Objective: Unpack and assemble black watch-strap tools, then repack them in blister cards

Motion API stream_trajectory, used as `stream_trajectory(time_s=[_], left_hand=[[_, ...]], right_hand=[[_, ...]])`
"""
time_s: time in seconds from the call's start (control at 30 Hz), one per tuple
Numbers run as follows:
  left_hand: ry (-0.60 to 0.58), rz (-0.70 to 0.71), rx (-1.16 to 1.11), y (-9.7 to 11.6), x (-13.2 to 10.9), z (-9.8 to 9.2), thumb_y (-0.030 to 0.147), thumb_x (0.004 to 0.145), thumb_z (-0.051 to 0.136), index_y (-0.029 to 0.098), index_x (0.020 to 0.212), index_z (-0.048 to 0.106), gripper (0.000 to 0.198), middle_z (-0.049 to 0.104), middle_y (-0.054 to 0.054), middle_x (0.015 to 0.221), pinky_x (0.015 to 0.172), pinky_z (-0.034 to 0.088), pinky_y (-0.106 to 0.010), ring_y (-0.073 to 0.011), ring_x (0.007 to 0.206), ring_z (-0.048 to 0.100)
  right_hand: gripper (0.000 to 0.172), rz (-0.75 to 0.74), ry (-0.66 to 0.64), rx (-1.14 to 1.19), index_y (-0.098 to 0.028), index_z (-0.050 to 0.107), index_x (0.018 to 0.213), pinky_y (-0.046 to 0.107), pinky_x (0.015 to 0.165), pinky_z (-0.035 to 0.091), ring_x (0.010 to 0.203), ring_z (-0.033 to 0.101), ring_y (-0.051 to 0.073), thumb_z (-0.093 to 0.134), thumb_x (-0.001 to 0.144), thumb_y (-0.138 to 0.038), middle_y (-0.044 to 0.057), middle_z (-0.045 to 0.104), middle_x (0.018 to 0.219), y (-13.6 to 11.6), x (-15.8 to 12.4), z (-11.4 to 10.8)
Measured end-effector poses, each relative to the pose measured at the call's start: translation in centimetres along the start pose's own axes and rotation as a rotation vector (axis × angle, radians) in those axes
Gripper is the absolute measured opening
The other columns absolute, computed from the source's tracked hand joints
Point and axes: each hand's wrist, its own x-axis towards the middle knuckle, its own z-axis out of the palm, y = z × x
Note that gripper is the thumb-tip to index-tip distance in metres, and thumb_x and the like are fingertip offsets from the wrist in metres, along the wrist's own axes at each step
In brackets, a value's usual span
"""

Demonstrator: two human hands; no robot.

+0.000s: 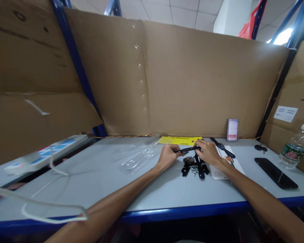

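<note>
A slim, curved black part (188, 149) spans the gap between my two hands, just above the table. At its left end, my left hand (168, 153) pinches it between thumb and fingers. My right hand (207, 152) is closed on the other end. Below them lies a loose pile of black plastic pieces (200, 168) with small silver screws (194, 170) among them. A round, dark brownish piece (188, 161) sits in the same pile. What kind of part I hold is too small to tell.
A yellow printed sheet (178, 140) and clear plastic bags (139, 158) lie behind and left. Rightward are a white leaflet (219, 172), a black arm-like part (223, 147), keys (260, 147), a dark phone (276, 172) and a bottle (295, 148). A power strip (48, 153) stands left; cardboard encloses the table.
</note>
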Motion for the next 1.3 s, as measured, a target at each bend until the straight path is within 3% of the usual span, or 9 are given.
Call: stream_trajectory(time_s=[0.13,0.37,0.57,0.83,1.3], left_hand=[[0.018,0.011,-0.126,-0.4,0.4,0.3,0.035,0.064,0.076,0.016,0.057,0.063,0.025,0.050,0.004,0.052,0.049,0.025,-0.022,-0.0086,0.051,0.039],[-0.113,-0.068,-0.236,0.3,0.0,0.4,0.036,0.061,0.078,0.017,0.061,0.061,0.025,0.050,0.006,0.047,0.045,0.025,-0.022,-0.0075,0.042,0.038],[-0.212,-0.114,-0.268,0.6,0.0,0.1,0.043,0.057,0.080,0.017,0.057,0.056,0.035,0.048,0.006,0.043,0.044,0.022,-0.022,-0.0065,0.040,0.035],[-0.210,-0.112,-0.279,0.3,0.0,0.2,0.054,0.060,0.077,0.016,0.055,0.056,0.044,0.044,0.006,0.042,0.045,0.021,-0.023,-0.0066,0.042,0.032],[-0.203,-0.040,-0.257,0.7,-0.4,0.1,0.045,0.069,0.068,0.017,0.057,0.055,0.033,0.044,0.006,0.043,0.046,0.021,-0.023,-0.0074,0.042,0.033]], right_hand=[[0.017,-0.029,-0.006,-0.030,-0.021,0.069,0.095,0.026,0.078,0.042,0.096,0.067,0.019,0.053,0.090,-0.023,0.006,0.074,0.105,0.1,0.1,-0.3],[0.024,0.067,-0.151,-0.167,-0.023,0.074,0.098,0.029,0.071,0.042,0.085,0.071,0.024,0.057,0.084,-0.031,0.008,0.077,0.091,0.2,0.1,-0.8],[0.025,-0.011,-0.223,-0.138,-0.024,0.076,0.098,0.028,0.070,0.042,0.085,0.071,0.024,0.057,0.082,-0.029,0.008,0.078,0.092,0.0,-0.1,-1.2],[0.023,-0.035,-0.201,-0.133,-0.022,0.076,0.092,0.028,0.069,0.042,0.084,0.071,0.024,0.057,0.081,-0.027,0.008,0.077,0.091,-0.3,-0.2,-1.3],[0.021,-0.032,-0.188,-0.118,-0.022,0.076,0.091,0.028,0.072,0.043,0.086,0.070,0.022,0.057,0.082,-0.026,0.007,0.077,0.092,-0.2,-0.2,-1.3]])
